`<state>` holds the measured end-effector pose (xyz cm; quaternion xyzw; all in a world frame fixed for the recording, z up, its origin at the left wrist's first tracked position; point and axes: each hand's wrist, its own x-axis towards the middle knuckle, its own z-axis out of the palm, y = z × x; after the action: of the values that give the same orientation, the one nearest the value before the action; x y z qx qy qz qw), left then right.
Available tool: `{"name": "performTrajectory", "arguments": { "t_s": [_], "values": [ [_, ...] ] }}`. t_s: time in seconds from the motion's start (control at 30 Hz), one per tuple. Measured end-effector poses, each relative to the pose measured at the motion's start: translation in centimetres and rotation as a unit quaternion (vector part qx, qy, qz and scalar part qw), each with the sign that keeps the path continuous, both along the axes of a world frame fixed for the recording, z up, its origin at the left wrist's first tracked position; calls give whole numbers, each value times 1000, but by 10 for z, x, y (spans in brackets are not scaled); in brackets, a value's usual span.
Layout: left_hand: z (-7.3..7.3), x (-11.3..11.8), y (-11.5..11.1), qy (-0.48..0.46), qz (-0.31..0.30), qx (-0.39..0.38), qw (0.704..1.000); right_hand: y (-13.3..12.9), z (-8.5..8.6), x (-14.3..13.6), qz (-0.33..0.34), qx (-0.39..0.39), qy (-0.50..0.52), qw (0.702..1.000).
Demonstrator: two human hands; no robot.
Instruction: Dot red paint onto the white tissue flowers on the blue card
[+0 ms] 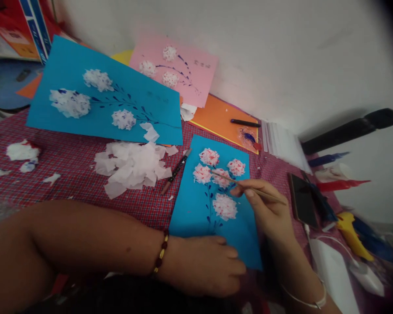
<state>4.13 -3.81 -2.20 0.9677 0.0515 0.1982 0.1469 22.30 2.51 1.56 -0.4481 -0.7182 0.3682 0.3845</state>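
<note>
My right hand [268,205] pinches a thin wooden stick [227,177]; its tip is at the red-flecked white paper flowers on a blue card [183,213]. One tissue-paper flower [202,173] lies right by the tip, with another [225,206] nearer to me. Dark blue painted stems and leaves run between them. My left hand [205,264] rests palm down across the card's near edge, its fingers loosely bent and holding nothing that I can see. Left of the card lie a dark pen [176,172] and a heap of white tissue-paper pieces [134,165].
A larger blue card [127,96] and a pink card [190,65], both with flowers, stand behind. An orange sheet [216,117] carries a black pen [245,123] and blue paint. On the right are a phone [303,198], a yellow-handled tool [352,233] and a white box [334,274].
</note>
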Motion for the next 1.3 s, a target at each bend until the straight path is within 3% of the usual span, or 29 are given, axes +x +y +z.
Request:
{"name": "performTrajectory", "arguments": {
  "t_s": [0.3, 0.5, 0.7, 0.83, 1.07, 1.17, 1.3],
  "values": [
    [-4, 0, -1, -10, 1, -6, 1000, 12, 10, -20, 58, 67, -115, 989],
    [-8, 1, -3, -28, -2, -7, 1000, 20, 15, -46, 124, 153, -263, 945],
    [-9, 1, -3, -44, 7, 6, 999, 9, 34, -46, 128, 180, -335, 916],
    [-12, 1, -3, -36, -2, 8, 999, 10, 40, -52, 98, 207, -320, 919],
    [-14, 2, -3, -52, 1, 18, 999, 24, 25, -64, 87, 147, -351, 920],
    [-14, 1, -4, -59, 4, 17, 998, 20, 30, -55, 61, 118, -301, 944],
    [-14, 0, -4, -60, -2, 23, 998, 18, 44, -34, -16, 71, -155, 985]
  ]
}}
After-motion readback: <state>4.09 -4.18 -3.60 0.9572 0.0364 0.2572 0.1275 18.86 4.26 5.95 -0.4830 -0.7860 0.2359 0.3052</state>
